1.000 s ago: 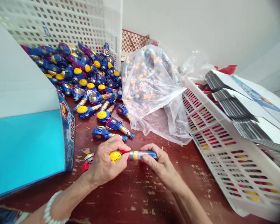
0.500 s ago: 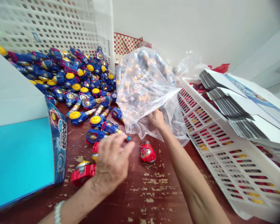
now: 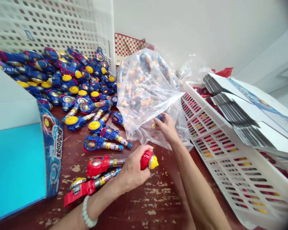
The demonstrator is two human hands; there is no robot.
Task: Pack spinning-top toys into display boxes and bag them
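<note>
In the head view my left hand (image 3: pixel 134 169) is closed around a red toy (image 3: pixel 147 159) with a yellow pointed end, held just above the table. Two more red toys with tube handles lie to its left: one with a round silver face (image 3: pixel 97 165) and one with a yellow cap (image 3: pixel 80 191). My right hand (image 3: pixel 166 127) is at the mouth of a clear plastic bag (image 3: pixel 144 86) filled with blue and orange pieces. Its fingers are curled on a small blue-and-yellow piece (image 3: pixel 154 124), mostly hidden by the fingers and film.
A heap of blue toys (image 3: pixel 72 78) spills from a tipped white crate (image 3: pixel 62 25). An open printed carton (image 3: pixel 16 163) stands at left. On the right, a slotted white basket (image 3: pixel 220 153) holds red toys, with stacked printed cards (image 3: pixel 252 118) on top. The table (image 3: pixel 156 204) has worn paint.
My left hand has moved right and closed on the red toy that lay alone on the table, lifting it. The right hand has drawn back slightly, its fingers showing more at the bag's mouth.
</note>
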